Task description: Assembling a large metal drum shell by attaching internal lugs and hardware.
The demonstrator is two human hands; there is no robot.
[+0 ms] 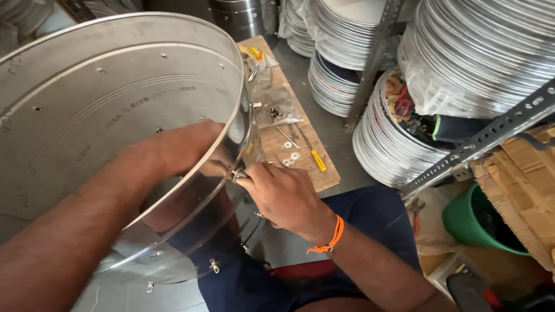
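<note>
Small fastener (237, 173) at steel drum (115, 115) rim pinched by right hand (283, 193); left hand (191, 144) pressed inside, grip unclear. Fastener likely dropped if pinch slackened.

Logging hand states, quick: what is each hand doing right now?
Left hand: inside the steel pot, pressed against its wall; grip cannot be told.
Right hand: outside, fingers pinched on a small metal fitting at the pot's rim.

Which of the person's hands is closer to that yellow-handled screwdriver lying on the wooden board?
Right. The right hand pinches a small fitting on the big metal pot's rim, just beside the board holding the screwdriver. The left hand is inside the pot, behind its wall, farther away.
</note>
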